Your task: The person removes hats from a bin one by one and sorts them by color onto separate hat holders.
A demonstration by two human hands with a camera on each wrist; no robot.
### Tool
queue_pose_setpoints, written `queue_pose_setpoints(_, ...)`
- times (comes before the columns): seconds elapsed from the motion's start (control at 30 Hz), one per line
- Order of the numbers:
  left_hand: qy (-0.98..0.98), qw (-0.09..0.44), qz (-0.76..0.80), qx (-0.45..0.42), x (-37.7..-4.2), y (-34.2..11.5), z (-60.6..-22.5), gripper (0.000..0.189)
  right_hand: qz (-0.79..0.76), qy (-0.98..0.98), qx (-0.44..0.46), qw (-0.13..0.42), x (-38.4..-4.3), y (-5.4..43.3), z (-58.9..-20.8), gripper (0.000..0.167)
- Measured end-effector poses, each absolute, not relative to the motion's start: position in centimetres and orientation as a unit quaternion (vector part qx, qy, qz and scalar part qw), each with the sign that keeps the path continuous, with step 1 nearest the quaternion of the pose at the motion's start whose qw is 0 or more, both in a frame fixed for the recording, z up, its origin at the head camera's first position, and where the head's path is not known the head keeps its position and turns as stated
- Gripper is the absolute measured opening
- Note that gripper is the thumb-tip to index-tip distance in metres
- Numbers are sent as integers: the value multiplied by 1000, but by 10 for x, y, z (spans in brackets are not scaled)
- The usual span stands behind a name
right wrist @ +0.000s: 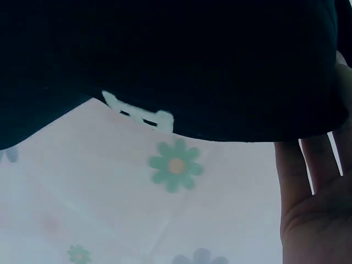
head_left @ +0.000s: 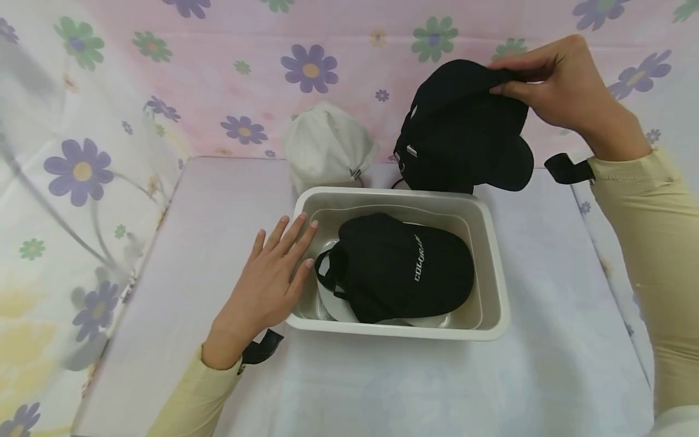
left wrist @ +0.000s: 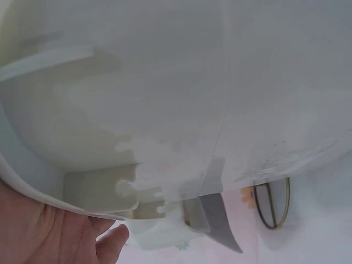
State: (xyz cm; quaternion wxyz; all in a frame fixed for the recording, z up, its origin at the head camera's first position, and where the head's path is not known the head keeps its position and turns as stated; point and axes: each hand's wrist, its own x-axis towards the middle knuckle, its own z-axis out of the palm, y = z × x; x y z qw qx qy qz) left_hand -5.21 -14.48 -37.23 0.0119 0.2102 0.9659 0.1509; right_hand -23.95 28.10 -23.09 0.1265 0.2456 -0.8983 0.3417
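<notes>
My right hand (head_left: 568, 91) pinches the edge of a black cap (head_left: 453, 109) between thumb and fingers, behind the bin at the right. Small white marks show on that cap's left side; in the right wrist view its dark cloth (right wrist: 209, 66) fills the upper part. Whether a second dark cap lies under it, I cannot tell. With fingers spread and straight, my left hand (head_left: 267, 285) is at the left rim of a pale rectangular bin (head_left: 494, 273). Inside the bin lies another black cap (head_left: 377, 267) with white lettering, over something white partly hidden beneath it.
A white cap (head_left: 327, 145) stands behind the bin, left of the black one. The bin sits on a table with a pale cover (head_left: 218, 206). Flower-patterned cloth (head_left: 349, 36) hangs along the back and the left side.
</notes>
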Motion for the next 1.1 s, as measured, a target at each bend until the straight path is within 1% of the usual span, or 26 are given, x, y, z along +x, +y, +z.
queue_pose_setpoints(0.2,965,7,157,211,-52,-145,-374,57,342,-903,246,87,-248,278,-247,31)
queue_pose_setpoints(0.43,964,2,161,211,-52,-146,-375,57,370,-890,249,94,-260,271,-260,32)
queue_pose_setpoints(0.53,963,5,165,212,-52,-146,-375,57,388,-886,241,83,-265,271,-266,32)
queue_pose_setpoints(0.9,962,10,174,210,-53,-147,-376,57,424,-879,218,12,-272,274,-286,36)
queue_pose_setpoints(1.1,961,7,178,212,-53,-148,-377,58,414,-888,198,-35,-272,275,-294,46)
